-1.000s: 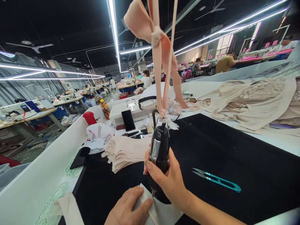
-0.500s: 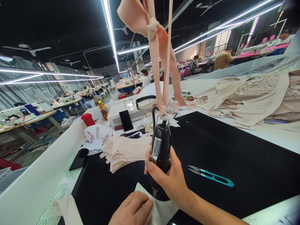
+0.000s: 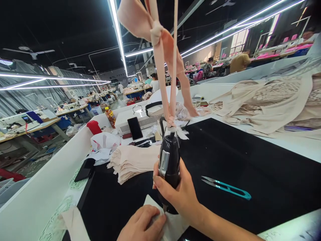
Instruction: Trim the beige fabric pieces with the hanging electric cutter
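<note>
My right hand [image 3: 182,195] is wrapped round a black hand-held tool [image 3: 169,164] that stands upright, its tip down on a pale fabric piece [image 3: 173,226] on the black mat [image 3: 250,167]. A pink fabric strip [image 3: 163,67] tied to the tool's top hangs from above. My left hand [image 3: 142,226] lies flat on the pale piece, fingers pressed down beside the tool's tip.
Teal thread snips [image 3: 227,188] lie on the mat to the right. A stack of beige fabric pieces [image 3: 130,160] sits behind the tool. A phone [image 3: 134,128] leans on a white machine [image 3: 140,120]. Beige lace cloth [image 3: 273,100] is heaped at right. Other workers sit far behind.
The view has shifted slightly; the tool and hanging strip lean a little more to the left. Both hands keep their places on the tool and the pale piece.
</note>
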`<state>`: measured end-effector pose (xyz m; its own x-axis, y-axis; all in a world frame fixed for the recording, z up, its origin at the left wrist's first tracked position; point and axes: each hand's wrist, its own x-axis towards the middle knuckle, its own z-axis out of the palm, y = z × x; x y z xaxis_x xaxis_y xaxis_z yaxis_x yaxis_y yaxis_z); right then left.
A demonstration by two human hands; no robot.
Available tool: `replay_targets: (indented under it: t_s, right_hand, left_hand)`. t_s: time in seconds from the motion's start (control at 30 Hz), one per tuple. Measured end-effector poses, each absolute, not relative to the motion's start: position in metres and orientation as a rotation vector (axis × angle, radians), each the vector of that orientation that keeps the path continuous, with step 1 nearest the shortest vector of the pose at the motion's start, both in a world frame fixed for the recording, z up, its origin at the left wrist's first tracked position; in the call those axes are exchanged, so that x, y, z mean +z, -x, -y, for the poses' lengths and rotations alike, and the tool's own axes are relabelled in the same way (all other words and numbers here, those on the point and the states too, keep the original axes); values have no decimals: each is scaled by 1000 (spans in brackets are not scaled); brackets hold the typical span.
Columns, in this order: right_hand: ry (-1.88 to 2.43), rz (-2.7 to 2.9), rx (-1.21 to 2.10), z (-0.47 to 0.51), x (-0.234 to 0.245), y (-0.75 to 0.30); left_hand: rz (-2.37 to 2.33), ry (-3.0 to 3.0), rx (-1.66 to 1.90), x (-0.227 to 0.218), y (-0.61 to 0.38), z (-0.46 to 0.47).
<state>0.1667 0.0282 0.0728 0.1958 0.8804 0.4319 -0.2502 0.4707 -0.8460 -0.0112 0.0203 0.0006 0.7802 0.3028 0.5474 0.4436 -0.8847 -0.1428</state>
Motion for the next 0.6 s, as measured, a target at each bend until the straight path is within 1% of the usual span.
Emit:
replay_targets:
  t_s: [0.2, 0.43, 0.6]
  right_hand:
    - [691, 1093, 858, -27, 76, -171]
    - [731, 1055, 803, -18, 81, -198]
    - [782, 1060, 801, -11, 73, -211]
  left_hand:
    - [601, 2708, -761, -1, 13, -21]
    - [608, 2706, -762, 9, 8, -15]
    - [677, 2826, -747, -6, -7, -11]
